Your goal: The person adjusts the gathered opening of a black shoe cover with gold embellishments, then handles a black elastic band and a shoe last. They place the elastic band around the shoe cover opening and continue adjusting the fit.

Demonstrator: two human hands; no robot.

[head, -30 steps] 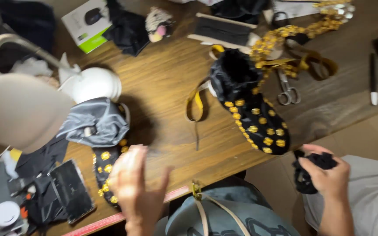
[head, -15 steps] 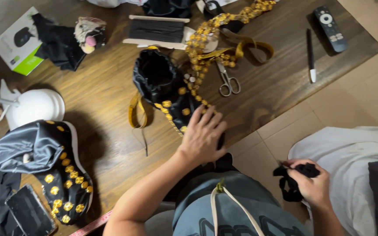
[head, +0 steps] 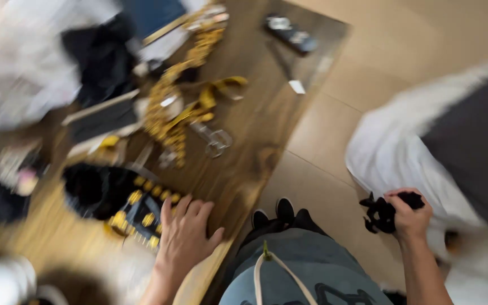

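The picture is blurred by head motion. My left hand [head: 184, 234] lies flat, fingers spread, on the near edge of the wooden table [head: 255, 130], touching a black pouch with gold studs [head: 122, 200]. My right hand [head: 408, 214] is off the table over the tiled floor, closed around a black bundle of fabric or ribbon [head: 382, 213]. Behind that hand lies white and dark cloth [head: 441, 147].
On the table lie a gold chain with yellow ribbon [head: 190, 104], scissors [head: 213, 138], a black remote [head: 292, 33], a pen [head: 286, 68], a flat dark case [head: 100, 121] and black cloth [head: 100, 56]. A grey-blue bag with a strap [head: 295, 271] sits below me.
My view has swung to the right and gone blurry. The left hand stays on the studded pouch by the table's edge. The right hand keeps hold of the black bundle.
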